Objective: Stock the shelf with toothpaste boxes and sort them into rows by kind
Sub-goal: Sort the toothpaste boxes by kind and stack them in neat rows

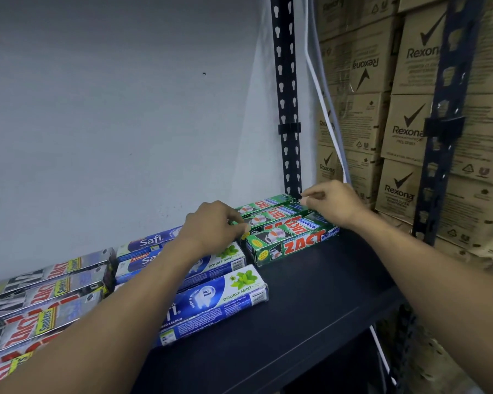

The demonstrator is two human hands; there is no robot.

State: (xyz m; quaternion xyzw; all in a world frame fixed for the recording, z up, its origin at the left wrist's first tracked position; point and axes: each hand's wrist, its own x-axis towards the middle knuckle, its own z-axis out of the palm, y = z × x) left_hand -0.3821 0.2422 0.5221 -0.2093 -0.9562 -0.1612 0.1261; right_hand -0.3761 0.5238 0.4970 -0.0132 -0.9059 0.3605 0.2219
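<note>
Several green Zact Whitening boxes [289,240] lie side by side at the back right of the dark shelf [310,302]. My left hand [211,227] grips the left ends of these green boxes with curled fingers. At their right ends my right hand [333,201] has its fingers curled over the rear boxes. Left of them lies a row of blue Safi Double Mint boxes [225,297], partly hidden by my left forearm. Silver and red Zact Smokers boxes [49,297] fill the far left.
A perforated dark upright post [286,109] stands at the shelf's back right corner, another post [444,123] further right. Stacked brown Rexona cartons [404,109] stand beyond. A grey wall [125,109] backs the shelf. White cables [325,103] run down beside the post.
</note>
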